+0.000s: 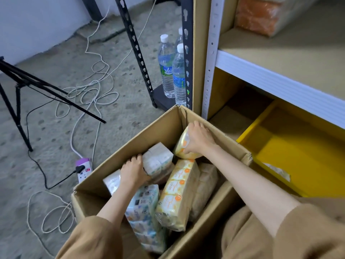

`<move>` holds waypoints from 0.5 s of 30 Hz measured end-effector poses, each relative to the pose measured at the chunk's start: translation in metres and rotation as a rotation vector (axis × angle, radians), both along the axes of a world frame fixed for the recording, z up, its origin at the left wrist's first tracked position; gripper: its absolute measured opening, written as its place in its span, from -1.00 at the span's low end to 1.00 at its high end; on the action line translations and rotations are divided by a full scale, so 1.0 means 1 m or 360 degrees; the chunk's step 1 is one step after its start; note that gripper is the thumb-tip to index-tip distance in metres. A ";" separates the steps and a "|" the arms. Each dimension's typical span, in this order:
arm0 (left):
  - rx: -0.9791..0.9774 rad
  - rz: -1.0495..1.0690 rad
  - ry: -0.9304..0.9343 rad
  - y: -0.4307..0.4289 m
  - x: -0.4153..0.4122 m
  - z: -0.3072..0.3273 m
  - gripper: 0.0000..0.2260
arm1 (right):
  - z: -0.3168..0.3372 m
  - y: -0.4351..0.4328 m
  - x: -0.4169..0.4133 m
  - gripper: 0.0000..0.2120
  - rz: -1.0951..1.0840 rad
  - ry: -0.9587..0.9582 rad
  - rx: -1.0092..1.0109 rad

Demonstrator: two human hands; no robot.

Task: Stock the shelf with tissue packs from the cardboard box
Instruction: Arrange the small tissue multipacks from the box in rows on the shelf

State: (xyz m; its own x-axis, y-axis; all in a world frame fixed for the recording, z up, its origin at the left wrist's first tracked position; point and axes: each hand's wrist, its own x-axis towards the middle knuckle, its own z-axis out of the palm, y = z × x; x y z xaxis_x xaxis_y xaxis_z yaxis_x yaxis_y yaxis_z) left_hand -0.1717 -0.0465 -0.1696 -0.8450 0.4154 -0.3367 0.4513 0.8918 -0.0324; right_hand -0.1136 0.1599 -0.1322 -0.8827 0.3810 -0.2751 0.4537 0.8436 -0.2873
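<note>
1. At the far left of the frame a black tripod [16,94] stood on the concrete floor, its legs splayed.
2. Right of it, white cables [93,86] lay in loose loops across the floor and ran down to a power strip [84,169] just beside the box's left wall.
3. The cardboard box [130,146] sat open in the lower middle, flaps up, with tissue packs piled inside at mixed angles.
4. The left hand [133,171] was curled around the near end of a white tissue pack [158,159] lying on top of the pile.
5. A blue-patterned pack [143,212] and a long yellow pack [179,193] lay below and between the two forearms.
6. Water bottles [169,68] stood in the upper middle, behind a black slotted post [187,53].
7. The right hand [199,139] gripped a yellow tissue pack [182,144] from above, fingers wrapped over it, close against the box's far right wall.
8. The shelf [270,77] rose at the right, touching the box's far corner; its white front beam crossed above a yellow bin [298,156] on the lower level.
9. An orange wrapped bundle [257,15] rested on the upper board, in the top right.
</note>
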 end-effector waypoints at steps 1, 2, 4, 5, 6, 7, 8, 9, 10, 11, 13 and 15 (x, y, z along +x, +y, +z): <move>0.0044 -0.0012 0.0046 -0.002 0.002 0.007 -0.35 | 0.014 0.001 0.004 -0.23 -0.0010 0.0031 -0.0014; 0.0088 -0.0020 0.0081 -0.005 0.003 0.015 -0.40 | 0.029 0.001 0.009 -0.22 -0.0022 0.0080 -0.0030; 0.0131 -0.0027 0.0146 -0.013 0.005 0.030 -0.44 | 0.057 -0.003 0.018 -0.21 -0.0095 0.0192 -0.0092; 0.0135 -0.0023 0.0172 -0.017 0.006 0.037 -0.45 | 0.068 -0.006 0.023 -0.22 -0.0151 0.0244 -0.0139; 0.0139 -0.0011 0.0181 -0.022 0.006 0.043 -0.46 | 0.077 -0.008 0.027 -0.21 -0.0206 0.0286 -0.0186; 0.0144 0.0006 0.0172 -0.025 0.007 0.048 -0.46 | 0.083 -0.009 0.032 -0.20 -0.0257 0.0314 -0.0226; 0.0157 0.0026 0.0152 -0.029 0.008 0.052 -0.46 | 0.086 -0.010 0.038 -0.18 -0.0299 0.0322 -0.0263; 0.0173 0.0047 0.0129 -0.033 0.009 0.055 -0.45 | 0.087 -0.010 0.046 -0.16 -0.0323 0.0296 -0.0303; 0.0182 0.0064 0.0110 -0.037 0.011 0.056 -0.45 | 0.084 -0.010 0.054 -0.13 -0.0327 0.0222 -0.0340; 0.0180 0.0071 0.0101 -0.041 0.012 0.057 -0.45 | 0.078 -0.010 0.063 -0.08 -0.0312 0.0092 -0.0375; 0.0174 0.0071 0.0103 -0.046 0.015 0.058 -0.45 | 0.056 -0.015 0.081 -0.04 -0.0225 -0.0242 -0.0401; 0.0177 0.0055 0.0119 -0.047 0.017 0.059 -0.45 | 0.034 -0.021 0.094 -0.09 -0.0153 -0.0464 -0.0369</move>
State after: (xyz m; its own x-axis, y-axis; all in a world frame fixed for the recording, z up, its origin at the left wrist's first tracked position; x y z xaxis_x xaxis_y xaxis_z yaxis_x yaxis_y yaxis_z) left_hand -0.1546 -0.0930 -0.1108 -0.8806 0.4167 -0.2256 0.4201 0.9068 0.0349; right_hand -0.0200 0.1391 -0.0980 -0.7179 0.3566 -0.5979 0.6185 0.7209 -0.3127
